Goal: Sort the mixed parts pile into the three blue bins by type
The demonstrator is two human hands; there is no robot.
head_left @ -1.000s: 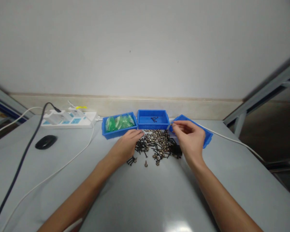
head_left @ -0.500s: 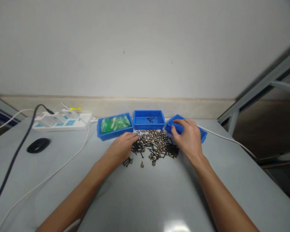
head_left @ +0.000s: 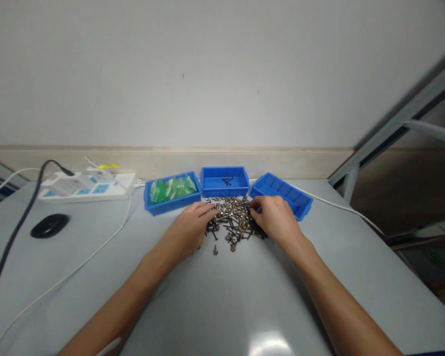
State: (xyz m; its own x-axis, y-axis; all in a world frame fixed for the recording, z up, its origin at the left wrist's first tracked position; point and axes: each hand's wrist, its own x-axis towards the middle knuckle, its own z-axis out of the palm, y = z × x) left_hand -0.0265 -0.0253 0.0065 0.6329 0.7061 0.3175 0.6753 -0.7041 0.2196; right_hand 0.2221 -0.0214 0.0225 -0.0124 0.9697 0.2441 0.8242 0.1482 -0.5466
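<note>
Screws (head_left: 234, 215) lie heaped on the grey table (head_left: 215, 306) near the wall (head_left: 222, 84); left hand (head_left: 188, 227) and right hand (head_left: 275, 216) reach down at the heap's sides, fingers curled, grip unclear.

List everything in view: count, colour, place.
Bins: three, blue, near the wall
Packets: several, green, left bin
Loose screws: uncountable, black and brassy, before bins
Binned screws: few, dark, middle bin
Mouse: one, black, left
Power strip: one, white, left
Plugs: several, white, on strip
Cables: several, dark and white, both sides
Wall: one, whitish, behind
Table: one, grey, beneath
Hands: two, bare, at loose screws
</note>
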